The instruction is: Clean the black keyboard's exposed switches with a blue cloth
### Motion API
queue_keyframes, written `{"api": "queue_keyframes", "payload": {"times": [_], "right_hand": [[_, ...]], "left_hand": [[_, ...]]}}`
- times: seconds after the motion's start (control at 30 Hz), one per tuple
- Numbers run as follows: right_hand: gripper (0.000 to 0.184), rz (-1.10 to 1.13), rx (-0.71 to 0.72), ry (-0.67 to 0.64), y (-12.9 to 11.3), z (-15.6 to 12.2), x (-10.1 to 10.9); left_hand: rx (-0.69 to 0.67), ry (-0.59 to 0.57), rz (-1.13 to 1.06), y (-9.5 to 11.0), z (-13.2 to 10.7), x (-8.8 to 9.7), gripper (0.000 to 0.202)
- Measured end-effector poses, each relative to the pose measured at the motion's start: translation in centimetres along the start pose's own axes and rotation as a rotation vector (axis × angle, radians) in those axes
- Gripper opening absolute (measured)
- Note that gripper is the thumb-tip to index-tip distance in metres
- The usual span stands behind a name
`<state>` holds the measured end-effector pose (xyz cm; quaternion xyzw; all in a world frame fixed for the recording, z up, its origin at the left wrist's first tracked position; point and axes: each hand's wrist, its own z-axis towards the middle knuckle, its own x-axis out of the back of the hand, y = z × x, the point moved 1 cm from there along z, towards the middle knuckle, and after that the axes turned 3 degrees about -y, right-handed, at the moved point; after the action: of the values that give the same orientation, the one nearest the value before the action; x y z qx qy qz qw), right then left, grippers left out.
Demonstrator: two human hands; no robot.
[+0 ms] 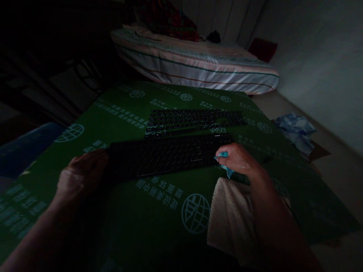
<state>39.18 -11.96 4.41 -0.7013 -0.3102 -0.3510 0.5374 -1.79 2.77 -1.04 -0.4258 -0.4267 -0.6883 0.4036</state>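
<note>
While the left hand [83, 170] meets one end of the black keyboard [155, 156], too dark to tell whether its fingers are spread or pressed together, here's the right hand [236, 156], fingers pinching a teal tool [224, 154]! The keyboard stretches between both sets of fingers, rows of black keys [176, 116] beyond them, beige cloth [229, 219] nearer than the right fingers, all on the green tabletop [159, 230].

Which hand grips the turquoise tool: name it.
The right hand, by the right end of the black keyboard. It grips the turquoise tool; the left hand, at the keyboard's left end, shows no tool.
</note>
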Motion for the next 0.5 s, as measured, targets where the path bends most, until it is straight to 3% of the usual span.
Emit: {"api": "queue_keyframes", "payload": {"times": [0.1,0.5], "right_hand": [[0.016,-0.017,0.023,-0.013,-0.2,0.1,-0.3],[0.018,-0.172,-0.039,-0.057,-1.3,-0.2,0.0]], "left_hand": [[0.037,-0.075,-0.031,0.7,-0.1,0.5,0.056],[0.058,-0.086,0.001,1.2,-0.1,0.6,0.054]]}}
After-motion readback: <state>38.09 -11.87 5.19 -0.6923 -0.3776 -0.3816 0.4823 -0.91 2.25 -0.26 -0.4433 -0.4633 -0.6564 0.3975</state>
